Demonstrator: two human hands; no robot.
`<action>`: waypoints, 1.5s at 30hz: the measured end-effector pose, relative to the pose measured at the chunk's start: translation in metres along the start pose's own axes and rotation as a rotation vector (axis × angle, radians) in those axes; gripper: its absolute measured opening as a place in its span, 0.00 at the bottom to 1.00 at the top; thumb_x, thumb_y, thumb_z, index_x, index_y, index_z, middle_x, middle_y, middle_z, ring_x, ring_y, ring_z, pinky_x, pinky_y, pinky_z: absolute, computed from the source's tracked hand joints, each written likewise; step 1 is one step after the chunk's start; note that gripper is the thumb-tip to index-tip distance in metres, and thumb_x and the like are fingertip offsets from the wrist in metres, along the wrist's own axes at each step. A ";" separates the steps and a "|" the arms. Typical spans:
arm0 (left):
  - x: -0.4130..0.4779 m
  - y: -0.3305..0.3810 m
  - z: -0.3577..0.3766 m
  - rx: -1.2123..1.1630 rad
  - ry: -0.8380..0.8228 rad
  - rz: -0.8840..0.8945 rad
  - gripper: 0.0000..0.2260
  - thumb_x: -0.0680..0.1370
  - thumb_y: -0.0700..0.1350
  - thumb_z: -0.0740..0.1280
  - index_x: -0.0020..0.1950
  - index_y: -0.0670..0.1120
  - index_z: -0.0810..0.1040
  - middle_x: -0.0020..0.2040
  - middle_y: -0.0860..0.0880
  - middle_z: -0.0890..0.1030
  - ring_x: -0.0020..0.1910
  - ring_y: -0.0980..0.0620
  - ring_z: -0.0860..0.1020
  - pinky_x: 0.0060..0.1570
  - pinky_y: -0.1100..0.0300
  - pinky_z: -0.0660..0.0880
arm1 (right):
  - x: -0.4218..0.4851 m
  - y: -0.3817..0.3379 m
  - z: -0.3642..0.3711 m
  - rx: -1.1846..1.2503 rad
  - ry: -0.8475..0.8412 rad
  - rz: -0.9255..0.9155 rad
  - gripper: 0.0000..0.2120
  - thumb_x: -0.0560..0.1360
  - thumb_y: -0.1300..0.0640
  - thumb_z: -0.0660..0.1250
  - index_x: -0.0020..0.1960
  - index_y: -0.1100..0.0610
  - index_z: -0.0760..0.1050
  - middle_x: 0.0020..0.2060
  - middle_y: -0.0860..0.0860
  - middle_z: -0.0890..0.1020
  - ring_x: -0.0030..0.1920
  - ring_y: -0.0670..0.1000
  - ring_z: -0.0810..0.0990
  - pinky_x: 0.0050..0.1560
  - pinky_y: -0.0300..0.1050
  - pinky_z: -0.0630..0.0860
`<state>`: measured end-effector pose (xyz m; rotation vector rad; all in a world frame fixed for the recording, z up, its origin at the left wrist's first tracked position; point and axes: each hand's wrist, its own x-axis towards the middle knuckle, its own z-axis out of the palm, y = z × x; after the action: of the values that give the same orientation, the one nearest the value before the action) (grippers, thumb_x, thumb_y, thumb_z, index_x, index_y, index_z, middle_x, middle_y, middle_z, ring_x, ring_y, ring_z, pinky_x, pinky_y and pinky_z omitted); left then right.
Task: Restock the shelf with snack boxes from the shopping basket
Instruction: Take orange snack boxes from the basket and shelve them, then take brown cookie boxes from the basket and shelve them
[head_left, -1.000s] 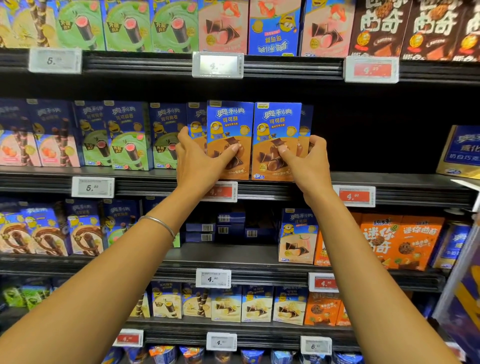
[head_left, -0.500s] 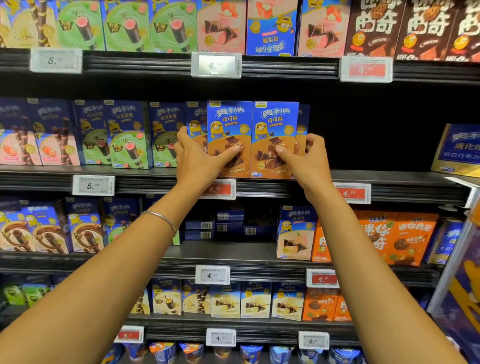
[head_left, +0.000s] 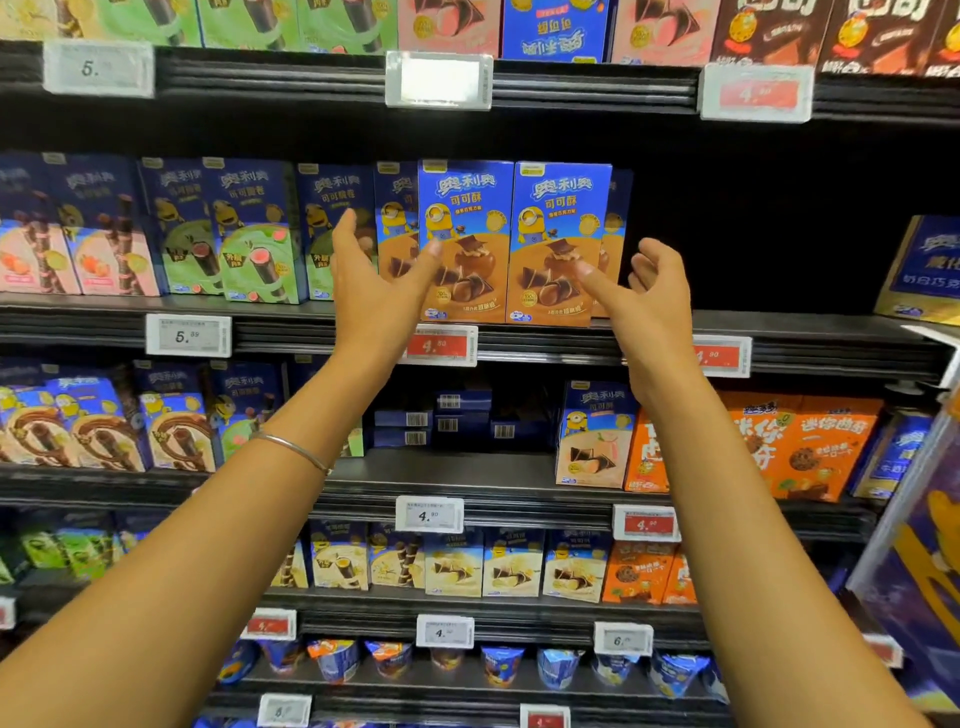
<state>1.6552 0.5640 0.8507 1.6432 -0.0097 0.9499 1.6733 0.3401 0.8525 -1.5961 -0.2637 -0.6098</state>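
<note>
Two blue-and-brown snack boxes stand upright side by side at the front of the second shelf (head_left: 810, 338): the left box (head_left: 467, 208) and the right box (head_left: 558, 208). More of the same kind stand behind them. My left hand (head_left: 374, 291) hovers just in front of the left box, fingers spread and relaxed, holding nothing. My right hand (head_left: 649, 301) hangs in front of the right box's right edge, fingers loosely curled, empty. Neither hand touches a box. The shopping basket is out of view.
Green and pink snack boxes (head_left: 249, 234) fill the same shelf to the left. To the right of the two boxes the shelf is a dark gap up to a tilted blue box (head_left: 930, 265). Price tags (head_left: 441, 345) line the shelf edges; stocked shelves lie above and below.
Both hands gripped the two front boxes before; they have let go and drawn back towards me, fingers opening. The boxes stay standing on the shelf.
</note>
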 end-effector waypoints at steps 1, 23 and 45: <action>-0.007 -0.001 -0.003 -0.026 0.014 0.016 0.39 0.81 0.52 0.73 0.85 0.47 0.54 0.78 0.45 0.66 0.78 0.49 0.66 0.68 0.60 0.71 | -0.009 0.000 -0.002 0.023 -0.002 -0.003 0.37 0.76 0.50 0.75 0.79 0.54 0.60 0.77 0.52 0.66 0.77 0.50 0.65 0.74 0.51 0.69; -0.399 -0.292 -0.137 -0.087 -0.137 -1.227 0.14 0.87 0.54 0.57 0.63 0.50 0.78 0.56 0.46 0.85 0.53 0.46 0.82 0.42 0.56 0.75 | -0.365 0.258 -0.043 -0.193 -0.169 1.109 0.20 0.79 0.53 0.70 0.57 0.71 0.76 0.55 0.71 0.79 0.59 0.67 0.80 0.57 0.59 0.76; -0.618 -0.680 -0.101 -0.167 -0.088 -1.480 0.34 0.81 0.75 0.45 0.54 0.51 0.80 0.59 0.45 0.85 0.55 0.46 0.84 0.41 0.56 0.72 | -0.609 0.735 0.018 -0.276 -0.505 1.271 0.25 0.79 0.45 0.69 0.60 0.68 0.78 0.58 0.65 0.82 0.58 0.61 0.82 0.59 0.56 0.77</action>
<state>1.5107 0.5767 -0.0627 1.0724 0.9090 -0.2658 1.5482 0.3747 -0.0929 -1.7865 0.4877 0.7678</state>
